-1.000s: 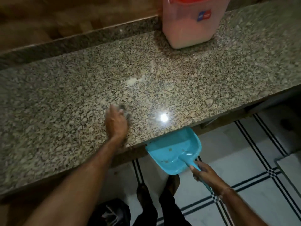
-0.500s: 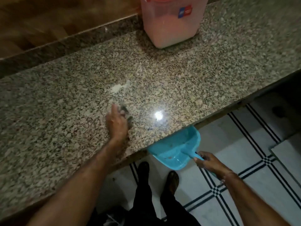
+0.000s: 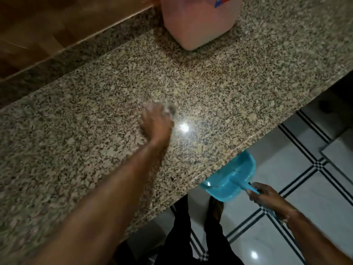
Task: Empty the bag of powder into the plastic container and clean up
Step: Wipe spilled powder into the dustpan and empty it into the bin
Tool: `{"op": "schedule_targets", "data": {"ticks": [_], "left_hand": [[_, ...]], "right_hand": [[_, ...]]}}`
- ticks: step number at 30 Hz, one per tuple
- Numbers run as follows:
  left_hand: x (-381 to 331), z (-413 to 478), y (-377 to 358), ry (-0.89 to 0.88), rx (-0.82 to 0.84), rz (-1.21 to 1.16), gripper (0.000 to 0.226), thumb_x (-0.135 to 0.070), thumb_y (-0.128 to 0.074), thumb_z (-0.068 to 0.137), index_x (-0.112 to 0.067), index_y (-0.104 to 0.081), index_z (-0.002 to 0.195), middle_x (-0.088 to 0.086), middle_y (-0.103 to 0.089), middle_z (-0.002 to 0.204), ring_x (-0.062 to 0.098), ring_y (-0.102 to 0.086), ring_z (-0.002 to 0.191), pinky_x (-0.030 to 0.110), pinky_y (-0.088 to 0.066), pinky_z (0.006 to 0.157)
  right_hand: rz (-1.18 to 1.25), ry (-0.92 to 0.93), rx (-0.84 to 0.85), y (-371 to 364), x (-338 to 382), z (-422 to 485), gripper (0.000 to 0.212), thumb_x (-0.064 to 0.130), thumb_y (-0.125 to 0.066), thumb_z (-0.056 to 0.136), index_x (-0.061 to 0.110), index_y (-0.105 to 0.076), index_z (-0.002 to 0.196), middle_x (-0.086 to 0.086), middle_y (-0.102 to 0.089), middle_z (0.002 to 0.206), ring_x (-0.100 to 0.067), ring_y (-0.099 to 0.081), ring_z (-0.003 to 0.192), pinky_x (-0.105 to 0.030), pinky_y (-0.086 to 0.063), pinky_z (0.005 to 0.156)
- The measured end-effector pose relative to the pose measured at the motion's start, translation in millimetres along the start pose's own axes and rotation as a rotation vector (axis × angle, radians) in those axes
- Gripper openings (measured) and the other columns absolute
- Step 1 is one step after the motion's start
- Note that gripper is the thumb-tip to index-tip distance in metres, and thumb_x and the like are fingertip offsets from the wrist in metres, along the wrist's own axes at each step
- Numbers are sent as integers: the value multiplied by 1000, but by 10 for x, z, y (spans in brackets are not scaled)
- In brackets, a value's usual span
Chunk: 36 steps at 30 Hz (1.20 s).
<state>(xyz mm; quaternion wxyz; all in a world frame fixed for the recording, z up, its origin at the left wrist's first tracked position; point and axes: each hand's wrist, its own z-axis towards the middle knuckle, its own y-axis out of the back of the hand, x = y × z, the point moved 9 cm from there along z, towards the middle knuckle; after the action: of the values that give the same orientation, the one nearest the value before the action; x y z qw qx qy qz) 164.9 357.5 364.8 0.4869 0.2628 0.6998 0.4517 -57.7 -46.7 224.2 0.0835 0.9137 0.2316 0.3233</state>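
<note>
Wiping up now — left hand (image 3: 155, 121) fingers pressed on a small grey cloth (image 3: 170, 109) on the speckled granite bench (image 3: 248, 88); right hand (image 3: 265, 196) pinching the blue plastic dustpan (image 3: 229, 182) at the edge — translucent plastic container (image 3: 198, 23) already holds powder.

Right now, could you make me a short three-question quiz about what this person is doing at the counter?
1. True or false: the blue dustpan rests on top of the granite counter.
2. Which hand grips the dustpan handle? A) left hand B) right hand
3. Fill in: the plastic container stands at the ____ of the counter, beyond the wiping hand.

Key
1. False; it is held below the counter's near edge, over the floor.
2. B
3. back
</note>
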Motion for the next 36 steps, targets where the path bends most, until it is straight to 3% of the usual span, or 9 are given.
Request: {"op": "schedule_targets", "data": {"ticks": [3,5,8,13,21,25,29,31,36], "left_hand": [[-401,-566,-244,-173,126,-128,26,-44,-36,100,-34,-55,115,-9,-44,114,7,-33,111,29,-26,93],[-374,-453,-225,-199,109,-222,26,-49,-34,100,-35,-54,110,-10,-47,108,8,-44,109,31,-38,93],[-49,246,71,-56,-59,-236,21,-57,-27,95,-42,-42,96,3,-57,107,21,-63,90,43,-62,74],[331,1156,142,187,-53,-5,36,-52,-37,98,-25,-59,106,10,-60,112,27,-59,98,48,-55,85],[-1370,-462,-658,-432,272,-74,39,-56,-29,96,-29,-58,98,-7,-50,96,13,-48,95,35,-43,87],[-1079,203,-231,-258,59,-160,45,-61,-25,95,-27,-54,99,-5,-50,86,19,-61,83,41,-60,68],[-649,1054,-18,21,-67,52,37,-46,-38,104,-20,-54,126,13,-52,126,30,-49,119,45,-42,104],[-662,1191,-206,87,-11,143,45,-49,-35,104,-17,-52,130,18,-49,136,34,-45,126,49,-34,105],[-1633,160,-812,-396,161,47,43,-60,-37,95,-24,-62,94,-7,-60,93,13,-57,87,36,-44,81]], "right_hand": [[50,-7,-29,-52,48,-63,23,24,-66,98,4,-67,88,-2,-61,71,-15,-54,70,-23,-43,63],[99,-22,-38,-87,88,-107,23,28,-69,96,8,-66,86,-2,-60,72,-15,-53,70,-23,-43,64],[155,-19,-81,-86,147,-141,31,39,-74,85,9,-67,86,0,-61,70,-13,-53,68,-21,-44,62],[164,-31,-93,-75,69,-146,22,27,-68,97,6,-67,92,1,-63,71,-13,-56,71,-22,-44,67],[172,-61,-133,-8,17,-268,18,28,-68,97,14,-67,86,2,-63,70,-13,-56,71,-25,-42,66],[143,-56,-142,94,42,-244,18,22,-68,97,12,-65,82,2,-61,70,-13,-53,69,-27,-41,65],[167,-59,-146,176,47,-169,15,18,-69,96,12,-65,83,-1,-64,74,-14,-53,70,-28,-41,67],[171,-55,-144,205,85,-141,14,20,-69,96,13,-66,84,0,-64,73,-13,-54,71,-27,-42,67],[171,-52,-151,294,158,-109,16,20,-68,97,13,-66,83,2,-62,71,-12,-53,69,-24,-41,64]]}}
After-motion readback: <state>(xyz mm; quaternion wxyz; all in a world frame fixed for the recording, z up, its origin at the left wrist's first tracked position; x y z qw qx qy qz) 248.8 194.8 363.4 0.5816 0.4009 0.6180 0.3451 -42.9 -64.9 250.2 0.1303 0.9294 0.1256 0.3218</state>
